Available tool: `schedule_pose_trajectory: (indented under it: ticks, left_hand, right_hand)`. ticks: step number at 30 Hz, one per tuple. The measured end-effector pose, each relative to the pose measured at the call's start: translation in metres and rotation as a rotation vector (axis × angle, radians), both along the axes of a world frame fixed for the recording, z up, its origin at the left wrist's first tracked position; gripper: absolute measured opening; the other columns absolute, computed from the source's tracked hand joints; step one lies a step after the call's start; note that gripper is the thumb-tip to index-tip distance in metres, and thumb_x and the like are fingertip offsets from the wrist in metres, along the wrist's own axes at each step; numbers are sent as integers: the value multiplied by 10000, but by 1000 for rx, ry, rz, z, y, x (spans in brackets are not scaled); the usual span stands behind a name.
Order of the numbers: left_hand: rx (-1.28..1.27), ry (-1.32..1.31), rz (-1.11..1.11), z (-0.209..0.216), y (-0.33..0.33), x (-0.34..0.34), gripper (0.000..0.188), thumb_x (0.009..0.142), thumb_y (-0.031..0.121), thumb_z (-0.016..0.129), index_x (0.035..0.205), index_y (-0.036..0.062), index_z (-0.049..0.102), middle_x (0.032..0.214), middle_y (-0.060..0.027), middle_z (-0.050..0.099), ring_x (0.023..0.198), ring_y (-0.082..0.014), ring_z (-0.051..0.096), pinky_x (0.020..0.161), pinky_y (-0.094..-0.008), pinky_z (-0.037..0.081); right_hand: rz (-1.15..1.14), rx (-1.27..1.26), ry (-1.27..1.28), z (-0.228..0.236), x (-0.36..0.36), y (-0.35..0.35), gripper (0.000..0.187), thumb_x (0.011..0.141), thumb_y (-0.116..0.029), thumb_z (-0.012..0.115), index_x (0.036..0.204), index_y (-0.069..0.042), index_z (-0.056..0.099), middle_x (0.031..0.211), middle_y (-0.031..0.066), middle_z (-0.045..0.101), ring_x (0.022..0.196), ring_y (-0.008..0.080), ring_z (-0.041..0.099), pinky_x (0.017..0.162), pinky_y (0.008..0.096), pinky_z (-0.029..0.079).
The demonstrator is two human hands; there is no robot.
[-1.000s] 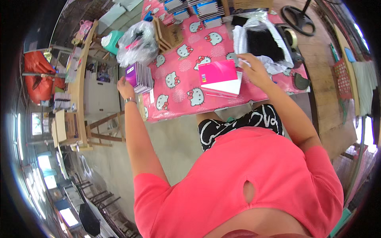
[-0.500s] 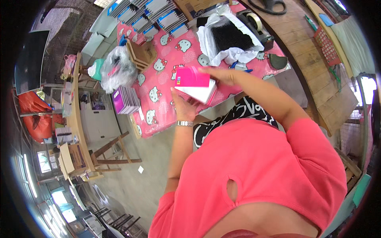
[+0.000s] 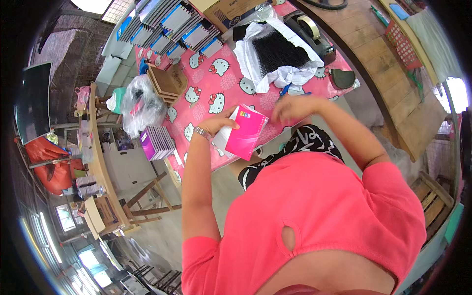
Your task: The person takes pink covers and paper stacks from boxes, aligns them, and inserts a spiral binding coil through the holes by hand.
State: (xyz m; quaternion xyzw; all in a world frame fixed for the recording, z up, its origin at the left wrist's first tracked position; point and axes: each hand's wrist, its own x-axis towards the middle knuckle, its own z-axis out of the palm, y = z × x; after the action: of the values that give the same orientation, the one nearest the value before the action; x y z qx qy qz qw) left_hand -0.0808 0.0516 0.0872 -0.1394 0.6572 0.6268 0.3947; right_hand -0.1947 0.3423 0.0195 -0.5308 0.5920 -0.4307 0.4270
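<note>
Pink cartoon-print bench (image 3: 267, 100), purple notebooks (image 3: 156, 142) at its left edge. Half a second ago both hands were on the pink notepads (image 3: 247, 136); now they're swung round at the near edge, left hand (image 3: 216, 123) alone pinching them. So the right hand (image 3: 294, 109) is off them, too blurred to tell if it's holding anything.

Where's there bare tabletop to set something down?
Widest patch: pink tablecloth bordered by the cardboard pieces, stacked notebooks, white wrapper and the left hand holding a pink pad. A narrower strip runs between the purple booklets and that hand. Crowded: the back, and the right around the tape dispenser.
</note>
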Motion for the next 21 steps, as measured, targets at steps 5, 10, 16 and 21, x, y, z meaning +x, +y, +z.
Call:
schedule_pose_trajectory:
  ticks: [5, 10, 16, 21]
  left_hand:
    - [-1116, 950, -222, 43, 50, 19, 770, 714, 206, 722, 1390, 31, 398, 1309, -184, 490, 1218, -385, 450, 1060, -462, 361]
    - [-1236, 907, -174, 41, 132, 75, 502, 736, 187, 723, 1182, 42, 545, 1136, -168, 562, 1080, -364, 522, 938, -464, 423]
    - [-1297, 1049, -143, 26, 113, 86, 308, 779, 76, 649, 1078, 38, 587, 1074, -96, 592, 991, -275, 580, 817, -401, 505]
    - [-1294, 1089, -153, 41, 101, 87, 302, 783, 77, 648, 1080, 52, 595, 1059, -89, 606, 990, -265, 595, 807, -391, 515]
  right_hand:
    - [-1191, -24, 799, 17, -106, -42, 198, 834, -209, 618, 889, -23, 659, 872, 210, 649, 860, 370, 655, 749, 448, 537]
    - [-1018, 264, 1032, -8, -99, -87, 287, 846, -293, 656, 968, -33, 649, 1022, 144, 626, 933, 355, 643, 811, 457, 539]
    - [-1150, 322, 712, 0, -132, -81, 205, 819, -182, 588, 903, -26, 692, 918, 223, 690, 882, 385, 677, 796, 485, 549]
    - [-1188, -3, 944, 32, -124, -80, 258, 869, -223, 539, 883, -4, 674, 932, 226, 663, 894, 387, 656, 795, 491, 537]
